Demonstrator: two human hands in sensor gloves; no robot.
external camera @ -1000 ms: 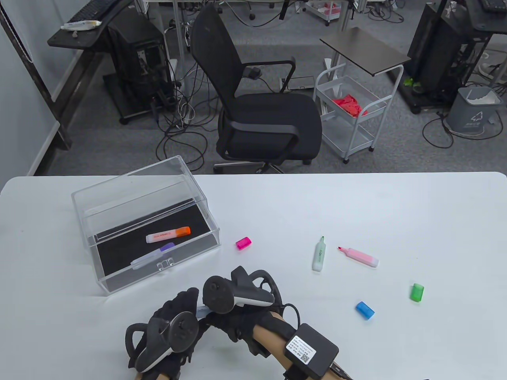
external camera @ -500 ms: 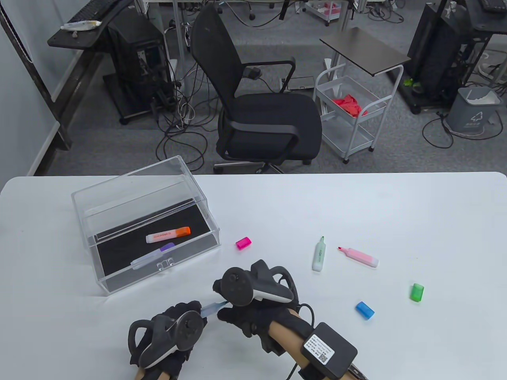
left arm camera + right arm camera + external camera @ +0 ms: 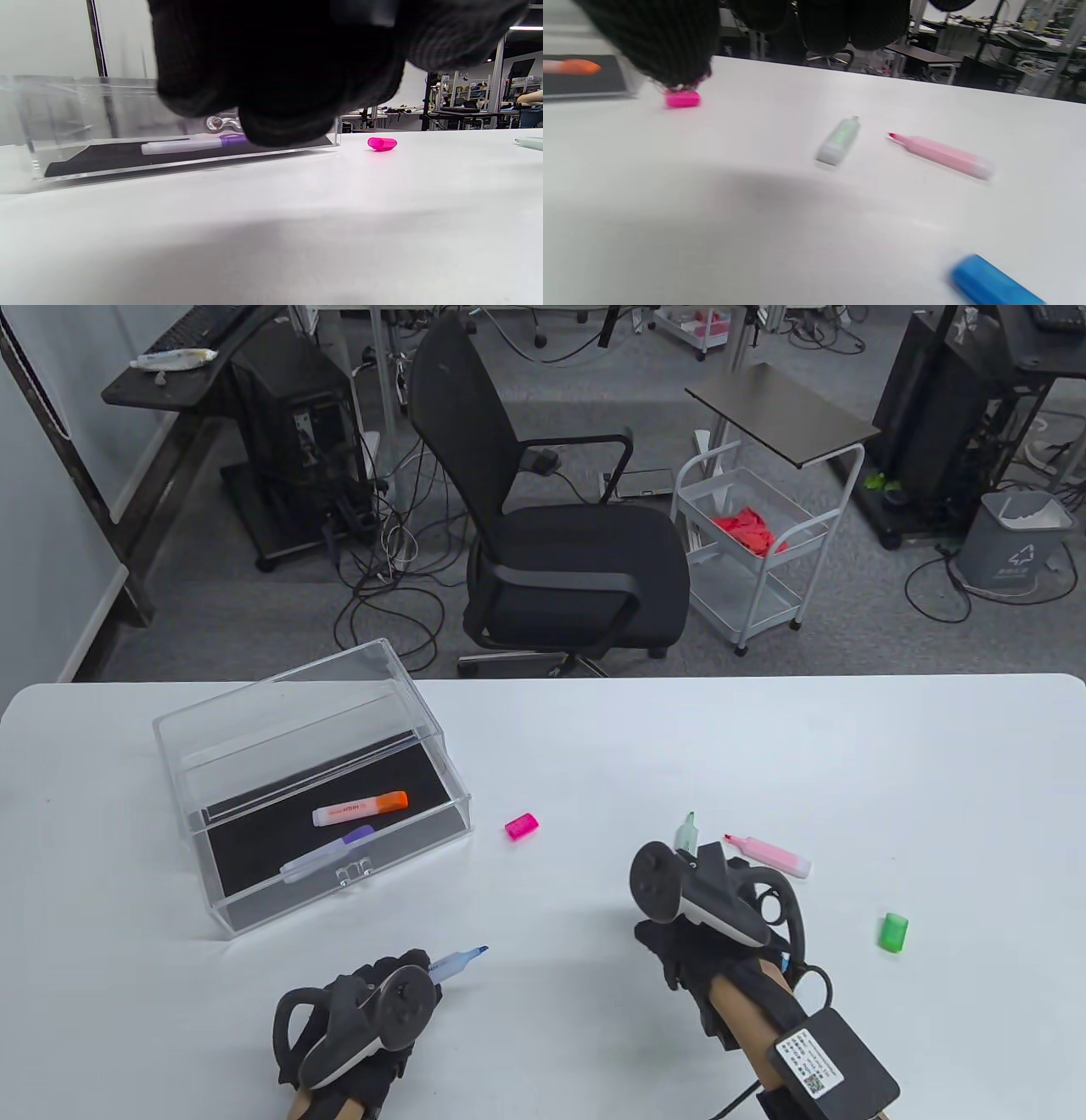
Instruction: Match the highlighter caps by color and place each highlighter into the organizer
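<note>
The uncapped blue highlighter (image 3: 458, 962) sticks out of the left hand (image 3: 356, 1027), whose grip is curled round its barrel low over the table (image 3: 594, 746). The blue cap (image 3: 992, 284) lies under the right hand (image 3: 696, 950); I cannot tell how that grip stands. Best pinch the cap by its closed end, then line its mouth up with the tip.

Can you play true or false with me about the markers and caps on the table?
1. The left hand holds the blue highlighter. True.
2. The blue highlighter has its cap on. False: its tip is bare, and the blue cap lies on the table.
3. The organizer holds two highlighters. True: the orange highlighter and the purple highlighter.
4. The pink cap is inside the organizer. False: it lies on the table beside it.
5. The green cap is on the green highlighter. False: they lie apart.
</note>
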